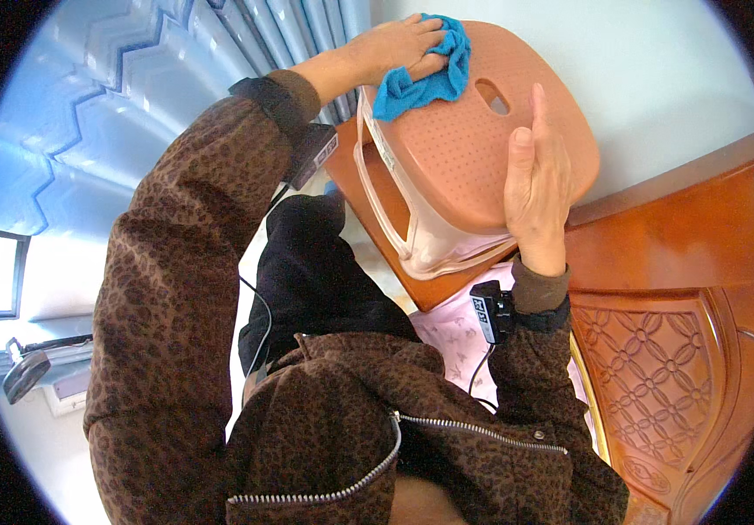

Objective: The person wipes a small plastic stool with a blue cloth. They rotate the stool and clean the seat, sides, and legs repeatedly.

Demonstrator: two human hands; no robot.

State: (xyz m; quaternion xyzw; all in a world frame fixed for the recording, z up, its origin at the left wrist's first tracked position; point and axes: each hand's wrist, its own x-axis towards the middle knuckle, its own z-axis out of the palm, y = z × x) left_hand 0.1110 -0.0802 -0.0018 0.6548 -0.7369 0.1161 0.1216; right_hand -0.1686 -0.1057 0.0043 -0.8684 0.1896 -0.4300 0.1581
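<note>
My left hand point(406, 49) presses a bunched blue cloth point(452, 72) onto the far left part of a plastic stool's seat point(482, 154). Its fingers are curled into the cloth. The seat is terracotta, with small raised dots and an oval slot point(493, 96) near its middle. Pale plastic legs point(382, 197) show under the near left side, where a label bears writing. On the right side of the seat lies my right hand point(541, 174), holding nothing, with thumb and fingers straight and slightly apart. What its palm touches is hidden.
Under the stool is a brown wooden surface point(419, 289). A carved wooden headboard point(652, 367) stands at right, beside pink patterned bedding point(446, 335). Blue curtains point(94, 111) hang at left and a pale wall point(659, 79) rises behind. Cables run from small devices point(490, 314) on both wrists.
</note>
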